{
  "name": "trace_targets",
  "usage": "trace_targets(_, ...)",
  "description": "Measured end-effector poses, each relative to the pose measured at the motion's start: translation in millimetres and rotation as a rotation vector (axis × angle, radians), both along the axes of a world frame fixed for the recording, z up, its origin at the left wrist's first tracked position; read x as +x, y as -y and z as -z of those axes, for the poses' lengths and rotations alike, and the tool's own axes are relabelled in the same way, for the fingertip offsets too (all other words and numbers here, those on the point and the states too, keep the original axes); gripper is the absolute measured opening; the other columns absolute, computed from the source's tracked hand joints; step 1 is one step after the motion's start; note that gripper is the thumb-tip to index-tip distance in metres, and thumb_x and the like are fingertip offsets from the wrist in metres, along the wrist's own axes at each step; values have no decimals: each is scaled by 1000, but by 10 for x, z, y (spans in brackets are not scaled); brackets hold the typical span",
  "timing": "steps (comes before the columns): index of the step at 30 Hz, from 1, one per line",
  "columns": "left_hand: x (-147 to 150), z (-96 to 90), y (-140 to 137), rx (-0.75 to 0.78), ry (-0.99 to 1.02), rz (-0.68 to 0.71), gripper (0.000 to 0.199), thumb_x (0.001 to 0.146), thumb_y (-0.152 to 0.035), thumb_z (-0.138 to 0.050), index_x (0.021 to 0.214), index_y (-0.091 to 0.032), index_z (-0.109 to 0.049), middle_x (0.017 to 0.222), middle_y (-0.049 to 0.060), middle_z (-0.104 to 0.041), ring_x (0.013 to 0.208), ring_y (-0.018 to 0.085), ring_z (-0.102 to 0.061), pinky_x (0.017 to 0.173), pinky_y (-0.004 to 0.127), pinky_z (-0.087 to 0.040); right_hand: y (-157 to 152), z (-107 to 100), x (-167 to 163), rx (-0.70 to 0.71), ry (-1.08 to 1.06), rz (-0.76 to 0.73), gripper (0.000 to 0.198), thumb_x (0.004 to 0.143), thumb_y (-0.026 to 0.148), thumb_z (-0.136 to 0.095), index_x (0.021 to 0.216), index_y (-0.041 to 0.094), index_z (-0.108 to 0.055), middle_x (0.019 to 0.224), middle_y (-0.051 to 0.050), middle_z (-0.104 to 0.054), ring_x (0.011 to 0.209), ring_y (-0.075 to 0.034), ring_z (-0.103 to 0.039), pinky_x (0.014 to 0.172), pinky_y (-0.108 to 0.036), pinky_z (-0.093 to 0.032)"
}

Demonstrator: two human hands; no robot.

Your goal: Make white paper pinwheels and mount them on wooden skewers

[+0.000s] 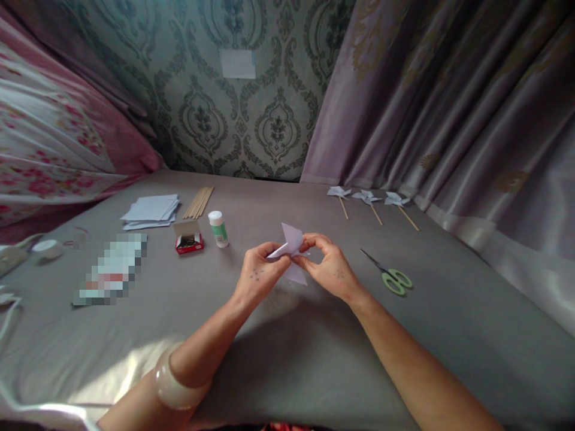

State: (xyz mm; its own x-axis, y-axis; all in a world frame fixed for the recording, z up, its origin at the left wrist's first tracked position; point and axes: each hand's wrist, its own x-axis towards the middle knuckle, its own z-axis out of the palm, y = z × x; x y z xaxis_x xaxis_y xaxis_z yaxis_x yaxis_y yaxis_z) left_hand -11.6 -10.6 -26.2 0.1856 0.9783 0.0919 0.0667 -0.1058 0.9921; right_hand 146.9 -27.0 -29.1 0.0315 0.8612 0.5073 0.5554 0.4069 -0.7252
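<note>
Between my two hands is a white paper pinwheel (293, 238), its blades folded in toward the middle and one corner pointing up. My left hand (260, 269) pinches it from the left, thumb near the centre. From the right, my right hand (330, 263) grips it with thumb and forefinger close to the centre. Whether a pin is between the fingertips I cannot tell. Right of my hands lie scissors (389, 275) with green handles, blades pointing away to the left. A glue bottle (218, 229) with a white cap stands left of the pinwheel.
Beside the glue is an open red box (189, 242) of small dark metal pieces. Behind it lie wooden sticks (198, 202) and stacked white paper (150, 211). Three finished pinwheels on sticks (368, 197) lie at the back right. A blurred packet (114, 269) is at left.
</note>
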Motion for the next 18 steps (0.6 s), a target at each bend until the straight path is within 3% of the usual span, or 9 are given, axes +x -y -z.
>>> trace_targets(5,-1,4,0,-20,9,10,24,64,-28,-61,77,-10,-70,56,-4,-52,51,7,-41,47,19,-28,7,31,-6,-85,-58,65,27,70,36,-73,87,22,-57,94,-5,-67,95,-22,-62,92,-39,-44)
trace_targets(11,6,-13,17,-40,38,28,24,62,-27,-61,76,-10,-70,57,-3,-54,50,8,-42,48,19,-29,-3,39,-9,-23,-84,34,45,69,35,-75,107,22,-55,103,-7,-68,101,-22,-62,95,-38,-43)
trace_targets(14,10,-24,24,-38,41,41,24,62,-28,-61,76,-11,-69,58,-2,-54,51,8,-42,48,19,-30,-1,-6,10,-1,29,-7,31,73,30,-72,101,22,-62,102,-6,-69,100,-22,-62,94,-38,-43)
trace_targets(18,8,-35,28,-18,9,75,23,62,-28,-60,75,-11,-69,55,-3,-51,50,8,-39,47,19,-28,12,-64,49,-23,102,-38,12,74,28,-71,83,21,-68,86,-4,-72,87,-21,-63,85,-35,-45)
